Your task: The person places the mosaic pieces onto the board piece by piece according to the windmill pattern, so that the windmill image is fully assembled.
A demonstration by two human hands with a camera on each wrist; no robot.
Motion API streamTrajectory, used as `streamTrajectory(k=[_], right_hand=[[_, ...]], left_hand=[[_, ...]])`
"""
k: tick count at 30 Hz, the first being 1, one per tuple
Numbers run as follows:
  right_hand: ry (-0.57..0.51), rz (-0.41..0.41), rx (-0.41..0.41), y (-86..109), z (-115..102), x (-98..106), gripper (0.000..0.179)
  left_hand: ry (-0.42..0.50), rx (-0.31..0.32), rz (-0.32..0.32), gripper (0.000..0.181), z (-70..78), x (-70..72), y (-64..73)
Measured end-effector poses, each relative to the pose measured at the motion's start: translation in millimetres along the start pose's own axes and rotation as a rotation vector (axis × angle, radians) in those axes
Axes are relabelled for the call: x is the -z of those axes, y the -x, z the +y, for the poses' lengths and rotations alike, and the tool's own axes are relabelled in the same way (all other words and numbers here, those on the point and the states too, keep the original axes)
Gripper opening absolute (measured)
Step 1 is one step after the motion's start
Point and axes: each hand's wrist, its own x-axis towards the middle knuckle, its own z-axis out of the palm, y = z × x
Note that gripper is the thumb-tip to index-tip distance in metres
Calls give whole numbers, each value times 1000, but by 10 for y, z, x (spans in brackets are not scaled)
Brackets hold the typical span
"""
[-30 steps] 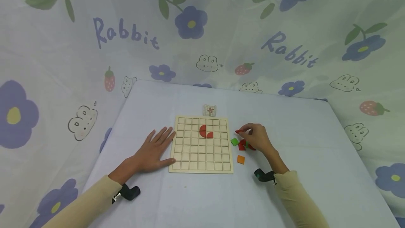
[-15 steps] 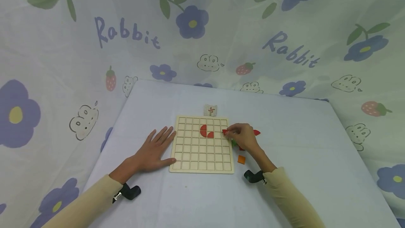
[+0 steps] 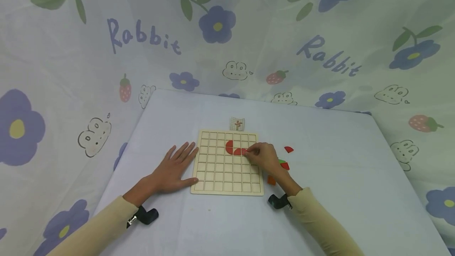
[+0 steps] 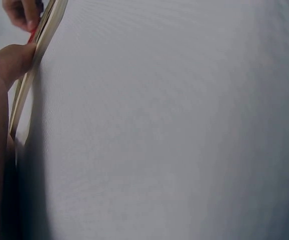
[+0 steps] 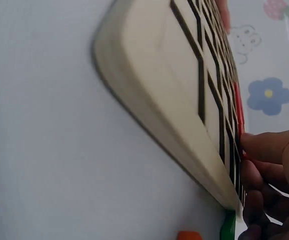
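A pale wooden grid board (image 3: 213, 176) lies on the white table. My left hand (image 3: 174, 169) is spread flat along its left edge, with thumb and fingertips touching the rim. Several red quarter-circle pieces (image 3: 229, 147) sit in cells in the board's upper middle. Over that part, my right hand (image 3: 264, 157) pinches another red quarter-circle piece (image 3: 244, 151) at a cell beside the others. In the right wrist view, thumb and finger meet at the red piece, close to the board's surface. The fingers hide part of that piece.
Right of the board lie a loose red piece (image 3: 289, 149), a green piece (image 3: 281, 161) next to another red one (image 3: 285, 166), and an orange piece (image 3: 271, 180) partly behind the wrist. A small pattern card (image 3: 237, 123) lies behind the board. Patterned cloth (image 3: 199, 58) hangs around the table.
My right hand has carried the red quarter-circle piece leftward from the loose pieces onto the board, beside the other red pieces. My left hand has stayed at the board's edge.
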Motion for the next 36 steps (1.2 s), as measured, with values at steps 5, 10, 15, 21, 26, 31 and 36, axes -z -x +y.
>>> streamTrajectory(k=[5,10,15,21,26,31,36], right_hand=[[91,1,32,-1,-27,-2,12],[272,-22,127,-37,-66,27,11],[315,-77,180,-46,-80,74,12],[264,-120,134,5,32,79,15],[253,-99,118,54,110,127,14],[254,-88,85,98,166,209,14],[247,-82,60,122,221,284,13]], left_hand=[[-3,-2,-5,98,-7,-7,-3],[2,-6,6,98,-14,-12,-3],[0,-9,14,98,-13,-17,8],[11,-20,26,96,-1,-15,13],[7,-20,25,97,-3,-21,4],[4,-17,23,97,-8,-25,5],[6,-18,26,96,-3,-18,-2]])
